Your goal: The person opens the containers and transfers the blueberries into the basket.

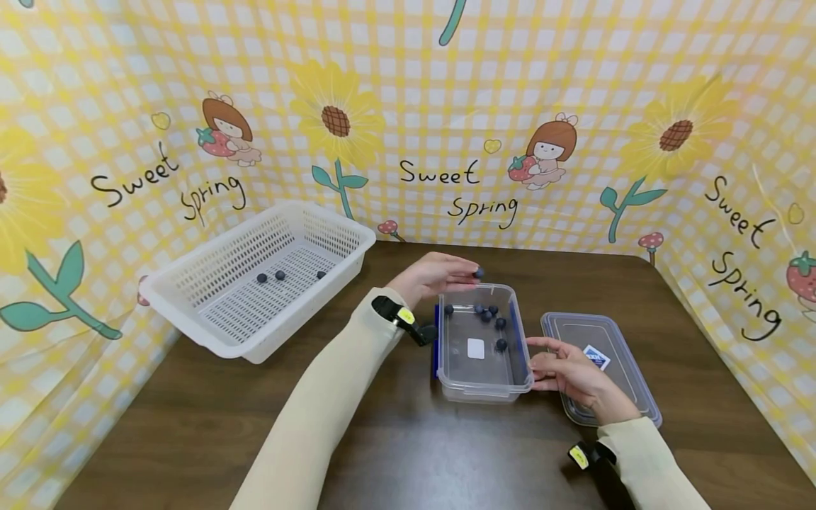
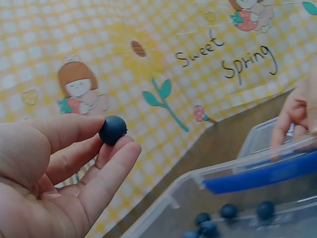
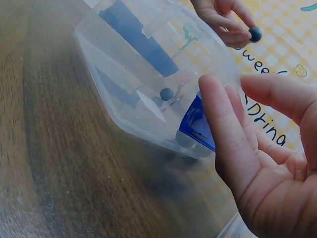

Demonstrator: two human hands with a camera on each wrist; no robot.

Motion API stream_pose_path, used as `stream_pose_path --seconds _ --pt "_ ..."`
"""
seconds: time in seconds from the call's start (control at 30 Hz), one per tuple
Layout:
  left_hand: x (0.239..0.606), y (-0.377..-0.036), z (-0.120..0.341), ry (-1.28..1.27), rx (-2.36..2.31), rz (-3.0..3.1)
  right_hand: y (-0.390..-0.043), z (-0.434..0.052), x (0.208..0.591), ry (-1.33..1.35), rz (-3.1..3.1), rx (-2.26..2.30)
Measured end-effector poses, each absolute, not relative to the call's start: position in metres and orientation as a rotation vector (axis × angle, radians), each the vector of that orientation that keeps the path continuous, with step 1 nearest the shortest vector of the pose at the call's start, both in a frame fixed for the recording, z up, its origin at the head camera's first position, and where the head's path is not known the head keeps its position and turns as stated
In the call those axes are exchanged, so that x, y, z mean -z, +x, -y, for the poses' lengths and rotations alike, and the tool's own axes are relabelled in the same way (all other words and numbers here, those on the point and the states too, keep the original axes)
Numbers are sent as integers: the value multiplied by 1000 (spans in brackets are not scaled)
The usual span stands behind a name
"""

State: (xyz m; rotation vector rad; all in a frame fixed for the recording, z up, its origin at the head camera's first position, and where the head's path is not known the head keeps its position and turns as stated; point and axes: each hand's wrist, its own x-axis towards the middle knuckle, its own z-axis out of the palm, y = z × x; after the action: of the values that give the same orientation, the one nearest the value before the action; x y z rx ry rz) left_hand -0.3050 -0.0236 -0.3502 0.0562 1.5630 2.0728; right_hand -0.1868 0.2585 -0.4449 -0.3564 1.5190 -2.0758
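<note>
Between the thumb and fingers of my left hand (image 1: 435, 275) a dark blueberry (image 2: 113, 130) is pinched. It is held above the far end of a clear plastic container (image 1: 479, 391), which has no lid on it. Several blueberries (image 1: 501, 323) lie on the container's floor, around a small white label. My right hand (image 1: 570, 372) touches the container's right side. In the right wrist view its fairly straight fingers lie by a blue side latch (image 3: 197, 121), with the thumb held apart.
A white perforated basket (image 1: 306, 306) stands at the left with a few blueberries (image 1: 280, 275) inside. The container's clear lid (image 1: 627, 375) lies at the right, partly under my right hand. A yellow checked cloth (image 1: 421, 92) hangs around the brown table (image 1: 382, 453).
</note>
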Motion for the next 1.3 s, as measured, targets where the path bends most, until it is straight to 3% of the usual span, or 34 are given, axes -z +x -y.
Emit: stream_pose_path --seconds 0.83,1.3 --pt "327 -344 182 -177 -2537 -1400 -188 -258 445 -350 -1507 2098" --pt "336 -334 279 -433 -2660 -1418 -188 -258 443 -335 -1534 2084"
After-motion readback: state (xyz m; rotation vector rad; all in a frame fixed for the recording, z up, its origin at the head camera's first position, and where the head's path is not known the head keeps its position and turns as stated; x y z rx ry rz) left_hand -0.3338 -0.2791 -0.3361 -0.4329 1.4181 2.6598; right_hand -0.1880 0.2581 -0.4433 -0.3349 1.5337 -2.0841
